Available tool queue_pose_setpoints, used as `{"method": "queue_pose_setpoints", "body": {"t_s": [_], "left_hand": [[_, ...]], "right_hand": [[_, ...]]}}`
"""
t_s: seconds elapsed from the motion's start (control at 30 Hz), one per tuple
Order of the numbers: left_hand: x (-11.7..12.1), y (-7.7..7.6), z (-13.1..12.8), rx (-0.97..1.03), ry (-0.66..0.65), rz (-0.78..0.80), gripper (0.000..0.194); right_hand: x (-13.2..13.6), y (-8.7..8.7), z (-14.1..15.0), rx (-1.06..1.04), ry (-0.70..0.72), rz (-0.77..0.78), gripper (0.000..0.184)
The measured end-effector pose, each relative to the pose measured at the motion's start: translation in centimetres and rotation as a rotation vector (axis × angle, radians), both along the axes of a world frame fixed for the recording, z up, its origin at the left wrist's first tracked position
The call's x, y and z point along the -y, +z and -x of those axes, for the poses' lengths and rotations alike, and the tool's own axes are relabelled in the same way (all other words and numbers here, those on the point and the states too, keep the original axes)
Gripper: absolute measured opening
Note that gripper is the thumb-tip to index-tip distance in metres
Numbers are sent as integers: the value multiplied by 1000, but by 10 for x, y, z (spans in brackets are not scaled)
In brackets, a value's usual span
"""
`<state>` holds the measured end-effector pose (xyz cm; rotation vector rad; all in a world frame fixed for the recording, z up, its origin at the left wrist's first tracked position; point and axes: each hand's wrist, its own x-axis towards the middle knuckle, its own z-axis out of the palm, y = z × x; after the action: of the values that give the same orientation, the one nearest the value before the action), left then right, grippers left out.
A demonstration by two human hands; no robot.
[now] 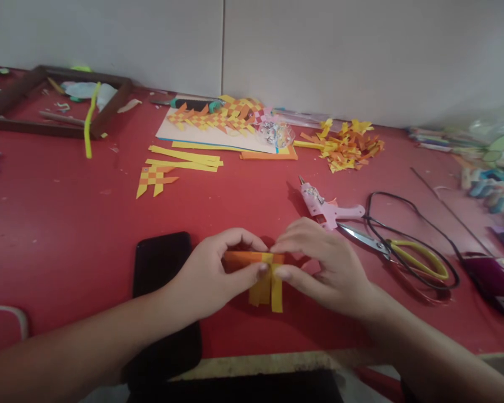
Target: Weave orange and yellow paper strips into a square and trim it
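Observation:
Between my two hands, close to the table's front edge, is a small weave of orange and yellow paper strips (258,288). An orange band runs across its top, and yellow strips hang down from it. My left hand (212,268) pinches the left part between thumb and fingers. On the right part, my right hand (323,263) has its thumb in front and its fingers behind, also pinching. A black phone (162,263) lies partly under my left forearm. Farther back rests a finished-looking woven paper fish (154,179), beside several loose yellow strips (185,158).
A pink glue gun (325,207), scissors with yellow and red handles (420,260) and a looped black cable (403,196) lie to the right. Behind are a pile of paper scraps (348,145), more woven pieces (218,118) on white sheets, and a brown frame (37,127).

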<state>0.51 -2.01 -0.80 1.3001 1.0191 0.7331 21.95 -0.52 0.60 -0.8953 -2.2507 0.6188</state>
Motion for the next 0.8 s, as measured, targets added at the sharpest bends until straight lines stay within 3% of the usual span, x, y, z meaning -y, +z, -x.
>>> {"method": "queue_pose_setpoints", "body": {"t_s": [0.1,0.3,0.43,0.6,0.8], "left_hand": [[-3,-2,2,27,67,18,12],[-3,-3,3,104,171,100,20],[-3,-3,1,68,205,115,26],[-4,-5,1,72,224,143,30],[-3,-1,1,252,222,287,42]], "right_hand": [[0,1,-5,37,-91,15,17],[-1,0,-7,5,-160,29,6],[-2,0,-6,42,-170,-149,18],[-3,3,-7,84,8,-444,19],[-2,-2,-5,118,56,-468,35]]}}
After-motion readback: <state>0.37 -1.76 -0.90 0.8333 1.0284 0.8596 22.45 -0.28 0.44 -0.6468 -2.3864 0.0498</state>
